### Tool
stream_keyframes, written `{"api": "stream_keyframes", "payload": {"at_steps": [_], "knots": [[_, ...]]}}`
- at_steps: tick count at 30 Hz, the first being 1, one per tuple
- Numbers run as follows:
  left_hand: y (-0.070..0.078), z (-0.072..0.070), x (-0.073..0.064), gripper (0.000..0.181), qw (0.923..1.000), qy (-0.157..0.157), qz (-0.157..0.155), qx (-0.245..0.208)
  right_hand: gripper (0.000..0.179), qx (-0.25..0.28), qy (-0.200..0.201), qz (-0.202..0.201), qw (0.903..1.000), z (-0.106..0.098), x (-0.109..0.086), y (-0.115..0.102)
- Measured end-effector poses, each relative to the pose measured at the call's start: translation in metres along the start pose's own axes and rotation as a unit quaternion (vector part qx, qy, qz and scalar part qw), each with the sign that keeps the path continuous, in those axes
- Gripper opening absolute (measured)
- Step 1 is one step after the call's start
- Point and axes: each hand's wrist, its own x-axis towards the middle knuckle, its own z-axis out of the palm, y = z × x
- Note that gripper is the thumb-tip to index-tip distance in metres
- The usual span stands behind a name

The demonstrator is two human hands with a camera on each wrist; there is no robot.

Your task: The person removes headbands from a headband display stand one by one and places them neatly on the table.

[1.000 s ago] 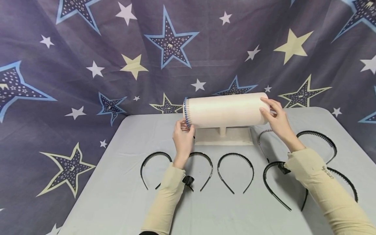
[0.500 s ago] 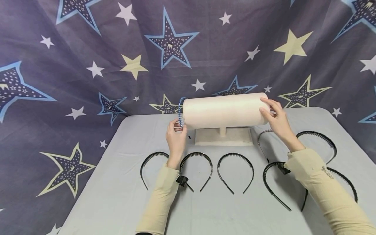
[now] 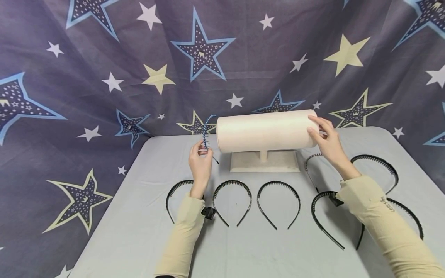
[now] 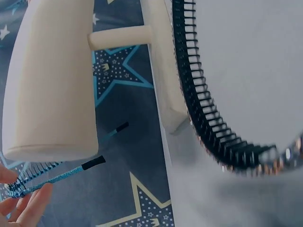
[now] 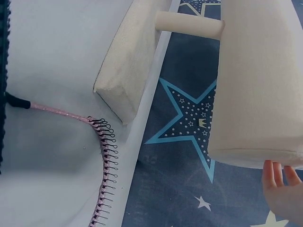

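A blue glittery headband (image 3: 205, 133) with comb teeth is pinched near its middle by my left hand (image 3: 201, 164). It stands just off the left end of a cream padded roll (image 3: 264, 131) on a T-shaped display stand. In the left wrist view the blue headband (image 4: 57, 178) shows its two dark tips, apart from the roll's end. Against the right end of the roll rest the fingers of my right hand (image 3: 328, 141), thumb in front. The right wrist view shows several fingertips of the right hand (image 5: 281, 187) touching the roll's rim.
Black toothed headbands lie on the grey-covered table, including one in the middle (image 3: 297, 193) and one at the right (image 3: 314, 204). A pink headband (image 5: 102, 161) lies right of the stand's base (image 3: 264, 164). A star-patterned curtain (image 3: 243, 58) hangs behind.
My left hand has drawn the blue headband leftward off the end of the roll, and it is now apart from it. My right hand has stayed on the roll's right end.
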Motion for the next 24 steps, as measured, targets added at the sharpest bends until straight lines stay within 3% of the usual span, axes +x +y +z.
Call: {"api": "stream_keyframes", "payload": {"at_steps": [24], "knots": [[-0.027, -0.034, 0.021, 0.036, 0.9970, -0.019, -0.054, 0.052, 0.039, 0.004, -0.008, 0.003, 1.0000, 0.000, 0.000, 0.001]]}}
